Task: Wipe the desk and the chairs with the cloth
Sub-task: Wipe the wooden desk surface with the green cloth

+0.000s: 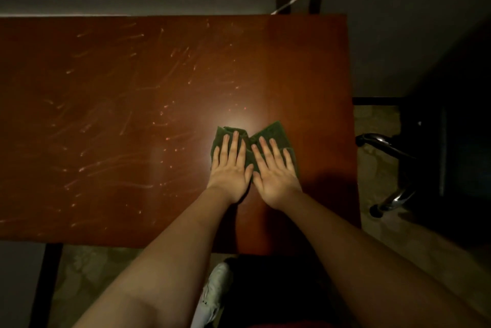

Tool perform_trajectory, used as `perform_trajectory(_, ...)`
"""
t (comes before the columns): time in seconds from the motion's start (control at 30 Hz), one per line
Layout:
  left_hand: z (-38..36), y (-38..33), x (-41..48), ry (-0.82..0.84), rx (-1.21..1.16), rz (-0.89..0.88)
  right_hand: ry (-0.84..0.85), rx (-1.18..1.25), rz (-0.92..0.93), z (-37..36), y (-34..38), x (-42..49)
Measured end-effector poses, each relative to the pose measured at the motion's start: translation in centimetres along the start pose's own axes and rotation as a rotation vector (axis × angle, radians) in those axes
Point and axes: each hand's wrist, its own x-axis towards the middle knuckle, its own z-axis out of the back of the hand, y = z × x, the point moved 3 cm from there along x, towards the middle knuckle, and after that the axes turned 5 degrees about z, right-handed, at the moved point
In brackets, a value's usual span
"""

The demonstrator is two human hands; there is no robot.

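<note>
left hand and right hand press flat, fingers straight, on the green cloth near the worktop right edge; bunched cloth may skip the streaked left area.

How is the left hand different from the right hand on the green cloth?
The left hand lies nearer the middle of the desk; the right hand lies nearer the desk's right edge. The left hand's fingers lean a little right; the right hand's lean left. Both hands lie flat with straight fingers, pressing the green cloth onto the desk.
</note>
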Motion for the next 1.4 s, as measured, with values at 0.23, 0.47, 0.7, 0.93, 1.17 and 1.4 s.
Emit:
perform_trajectory(0.23,4.0,0.2,6.0,-0.007,0.018,-0.007,-0.012,-0.027,0.029,3.9,-1.9,6.2)
perform_trajectory(0.47,5.2,0.2,7.2,-0.003,0.033,-0.009,-0.048,-0.016,0.018,4.9,-2.0,7.3)
perform_trajectory(0.7,0.9,1.1,0.4,0.026,0.027,-0.048,-0.008,-0.005,-0.072,0.4,1.4,0.6)
perform_trajectory(0.93,-4.4,2.5,-8.6,0.011,0.034,-0.038,0.023,-0.003,-0.127,-4.9,6.1,-6.9)
perform_trajectory(1.17,-4.8,1.9,-9.6,-0.035,-0.011,-0.054,0.001,0.011,-0.153,-5.4,6.7,-7.3)
perform_trajectory(1.4,-2.2,2.3,-5.0,0.022,-0.006,-0.113,-0.005,-0.025,-0.142,-3.0,4.9,-3.3)
